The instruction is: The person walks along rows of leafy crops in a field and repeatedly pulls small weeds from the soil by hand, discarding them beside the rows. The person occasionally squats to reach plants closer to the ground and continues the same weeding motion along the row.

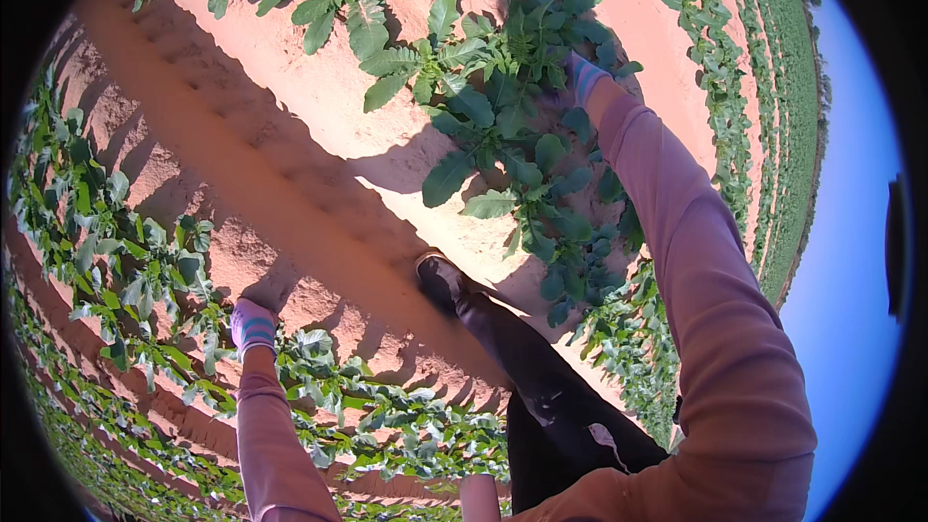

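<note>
My left hand (254,324), in a light glove with blue stripes, hangs low over the sandy soil beside a row of leafy green plants (148,279). Its fingers are foreshortened, so whether they hold anything is unclear. My right hand (580,76), gloved in the same striped kind, reaches in among the lobed leaves of a plant (515,58) in the row ahead. Leaves and shade hide its fingers. Both arms wear long pink sleeves.
A shaded furrow of reddish soil (268,181) runs diagonally between the planted rows. One shoe (438,279) stands in it, below a dark trouser leg (551,391). More crop rows (725,87) stretch off to the right, towards the field's edge and the sky.
</note>
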Available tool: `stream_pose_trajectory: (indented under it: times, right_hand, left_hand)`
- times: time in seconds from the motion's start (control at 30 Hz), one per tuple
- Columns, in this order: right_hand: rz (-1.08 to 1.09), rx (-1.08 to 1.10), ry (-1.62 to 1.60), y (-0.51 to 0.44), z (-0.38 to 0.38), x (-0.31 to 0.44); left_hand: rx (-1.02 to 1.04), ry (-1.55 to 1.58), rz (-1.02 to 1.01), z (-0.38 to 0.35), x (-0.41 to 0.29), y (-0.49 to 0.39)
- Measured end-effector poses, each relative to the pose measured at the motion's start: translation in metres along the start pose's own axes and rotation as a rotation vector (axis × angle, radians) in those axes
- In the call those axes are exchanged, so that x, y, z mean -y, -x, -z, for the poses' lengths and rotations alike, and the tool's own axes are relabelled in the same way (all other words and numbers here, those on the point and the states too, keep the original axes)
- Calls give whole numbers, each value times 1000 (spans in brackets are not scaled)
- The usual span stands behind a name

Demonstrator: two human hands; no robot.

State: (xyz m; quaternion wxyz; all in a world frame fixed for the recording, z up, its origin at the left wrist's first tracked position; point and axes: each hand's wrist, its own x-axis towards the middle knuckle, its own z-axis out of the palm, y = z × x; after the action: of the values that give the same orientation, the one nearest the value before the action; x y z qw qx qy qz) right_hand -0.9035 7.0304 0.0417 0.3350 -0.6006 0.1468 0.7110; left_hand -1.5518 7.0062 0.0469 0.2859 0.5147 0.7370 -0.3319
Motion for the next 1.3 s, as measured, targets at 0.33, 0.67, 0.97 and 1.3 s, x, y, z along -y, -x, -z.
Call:
stream_pose_trajectory:
  times: [0.33,0.67,0.97,1.3]
  right_hand:
    - [271,-492,2501,-49,21,-3]
    - [323,-717,1632,3,9,-28]
    - [393,-454,1094,146,-20,-84]
    - [690,64,1258,140,-204,-104]
  left_hand:
    - [25,-31,18,9,-2,2]
    - [100,-37,-15,2,6,-8]
    - [103,2,-56,6,3,-4]
    - [167,2,94,16,-4,-2]
